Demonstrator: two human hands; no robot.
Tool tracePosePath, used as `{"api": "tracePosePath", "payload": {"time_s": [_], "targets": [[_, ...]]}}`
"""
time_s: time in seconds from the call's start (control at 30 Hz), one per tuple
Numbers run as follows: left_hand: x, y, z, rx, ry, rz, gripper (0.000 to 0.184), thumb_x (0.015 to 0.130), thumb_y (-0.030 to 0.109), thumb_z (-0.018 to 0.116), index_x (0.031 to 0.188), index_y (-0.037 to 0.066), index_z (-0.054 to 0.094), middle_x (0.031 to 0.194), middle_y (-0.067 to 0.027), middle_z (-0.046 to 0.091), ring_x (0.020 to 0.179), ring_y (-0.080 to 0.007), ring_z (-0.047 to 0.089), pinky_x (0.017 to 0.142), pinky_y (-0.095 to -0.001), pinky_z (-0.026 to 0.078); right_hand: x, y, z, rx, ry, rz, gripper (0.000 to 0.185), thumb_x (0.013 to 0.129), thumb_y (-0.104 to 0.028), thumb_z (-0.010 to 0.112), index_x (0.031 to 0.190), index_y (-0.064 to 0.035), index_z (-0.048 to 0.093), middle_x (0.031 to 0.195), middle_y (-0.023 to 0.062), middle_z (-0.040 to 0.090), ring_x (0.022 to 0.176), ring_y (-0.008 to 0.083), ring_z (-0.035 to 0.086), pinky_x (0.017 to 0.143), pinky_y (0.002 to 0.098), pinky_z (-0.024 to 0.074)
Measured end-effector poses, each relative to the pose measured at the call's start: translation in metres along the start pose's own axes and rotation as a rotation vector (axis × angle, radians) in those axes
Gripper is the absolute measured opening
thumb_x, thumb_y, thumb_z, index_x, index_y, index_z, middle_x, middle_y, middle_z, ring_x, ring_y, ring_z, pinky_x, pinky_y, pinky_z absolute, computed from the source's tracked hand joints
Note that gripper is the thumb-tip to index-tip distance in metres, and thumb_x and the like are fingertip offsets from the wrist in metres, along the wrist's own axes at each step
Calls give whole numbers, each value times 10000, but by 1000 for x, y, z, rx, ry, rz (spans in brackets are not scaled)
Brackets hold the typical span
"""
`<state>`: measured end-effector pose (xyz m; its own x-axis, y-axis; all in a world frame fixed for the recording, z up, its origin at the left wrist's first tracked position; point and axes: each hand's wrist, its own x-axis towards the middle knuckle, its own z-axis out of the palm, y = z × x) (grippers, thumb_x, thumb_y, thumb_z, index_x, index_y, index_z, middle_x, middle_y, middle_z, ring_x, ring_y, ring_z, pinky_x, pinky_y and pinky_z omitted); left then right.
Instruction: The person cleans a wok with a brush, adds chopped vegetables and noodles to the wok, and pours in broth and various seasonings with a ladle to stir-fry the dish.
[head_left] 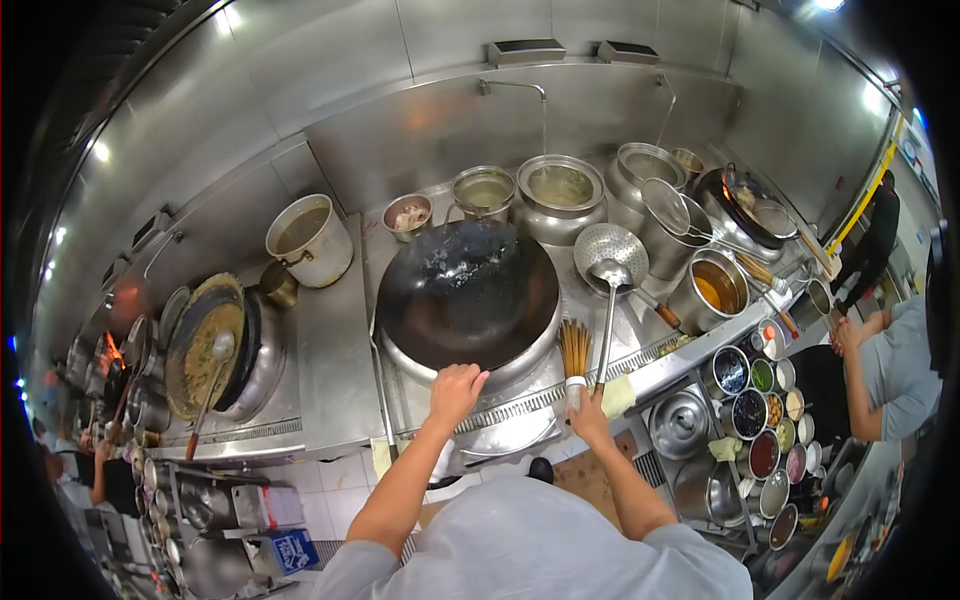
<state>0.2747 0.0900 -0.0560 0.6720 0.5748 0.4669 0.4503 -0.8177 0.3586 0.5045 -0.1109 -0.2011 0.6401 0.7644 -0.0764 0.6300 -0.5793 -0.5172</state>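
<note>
A large dark wok [465,300] sits on the round burner ring in the middle of the steel range, with whitish residue on its far inner wall. My left hand [458,393] is closed at the wok's near rim; what its fingers grip is too small to tell. At the range's front edge, my right hand [588,415] is wrapped round the bound handle of a bamboo brush [575,352], bristles pointing up. Just beside it, a ladle [610,280] rests with its bowl on a perforated strainer [625,250] and its handle end by my right hand.
Steel pots [562,195] of liquid line the back. A pot of orange liquid [718,290] stands to the right, above seasoning bowls [750,412]. Left are a tall pot [308,240] and a food-filled wok [205,350]. A person [905,350] stands at the far right.
</note>
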Motion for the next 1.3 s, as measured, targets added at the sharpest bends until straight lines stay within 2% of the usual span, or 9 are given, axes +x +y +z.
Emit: {"api": "tracePosePath", "payload": {"time_s": [0.23, 0.5, 0.7, 0.8, 0.97, 1.07, 1.17, 1.23, 1.3], "targets": [[-8, -21, 22, 8, -37, -95, 211, 872, 234, 642, 769, 63, 572, 758, -97, 598, 797, -312, 564, 762, -452, 431, -44, -1, -11, 167, 75, -73, 635, 877, -230, 650, 1424, -44, 386, 1205, 258, 460, 1051, 448, 536, 897, 482, 457], [-61, -30, -6, -117, 141, -277, 376, 824, 157, 682, 1190, 103, 616, 1316, -190, 463, 1191, -373, 454, 1015, -471, 371, -51, 4, -20, 240, 261, -49, 565, 895, -172, 623, 1403, -45, 413, 1126, 228, 492, 989, 416, 545, 841, 445, 465], [-38, -29, -17, -166, 157, -171, 352, 826, 149, 671, 1158, 54, 602, 1195, -169, 548, 1151, -366, 486, 1020, -448, 379, 3, -25, -24, 87, 211, -73, 571, 884, -278, 636, 1378, -64, 446, 1149, 244, 496, 1070, 419, 537, 855, 466, 483], [-39, -32, -4, -132, 59, -101, 321, 793, 141, 684, 1084, 30, 604, 1080, -170, 558, 1138, -376, 484, 1011, -461, 384, 32, -30, 0, -198, 31, 105, 817, 773, -435, 706, 1440, -98, 375, 1264, 260, 469, 1184, 425, 501, 941, 482, 472], [-39, -7, -8, -122, 53, -119, 385, 781, 144, 703, 1132, 28, 598, 1117, -171, 555, 1164, -382, 474, 1018, -459, 386, 54, -2, 21, -135, -151, 253, 936, 742, -352, 718, 1510, -90, 252, 1340, 271, 448, 1220, 416, 489, 976, 449, 452], [-42, -4, -9, -162, -32, -106, 528, 815, 164, 697, 1301, 36, 535, 1273, -189, 517, 1247, -387, 435, 1072, -461, 355, 64, 10, 6, 573, -92, 204, 915, 783, -172, 664, 1522, -6, 151, 1365, 233, 478, 1184, 289, 529, 981, 353, 429], [-41, 5, -26, -188, -59, -106, 549, 839, 178, 686, 1349, 72, 511, 1363, -195, 472, 1288, -387, 409, 1091, -464, 335, 62, -6, -12, 761, 162, 57, 900, 792, -150, 654, 1523, -11, 148, 1368, 214, 472, 1176, 284, 530, 1000, 329, 411], [-42, 11, -41, -191, -66, -129, 550, 849, 182, 680, 1362, 90, 504, 1395, -195, 446, 1300, -387, 401, 1090, -462, 337, 78, -17, -10, 710, 206, 11, 910, 791, -166, 656, 1522, -10, 136, 1387, 246, 457, 1223, 310, 515, 1013, 326, 406], [-53, 14, -53, -199, -75, -145, 551, 859, 186, 674, 1375, 109, 497, 1428, -195, 421, 1311, -387, 394, 1090, -460, 339, 96, -23, -9, 398, -55, -12, 955, 748, -213, 668, 1513, 0, 137, 1338, 312, 488, 1236, 413, 507, 1036, 397, 404]]}}
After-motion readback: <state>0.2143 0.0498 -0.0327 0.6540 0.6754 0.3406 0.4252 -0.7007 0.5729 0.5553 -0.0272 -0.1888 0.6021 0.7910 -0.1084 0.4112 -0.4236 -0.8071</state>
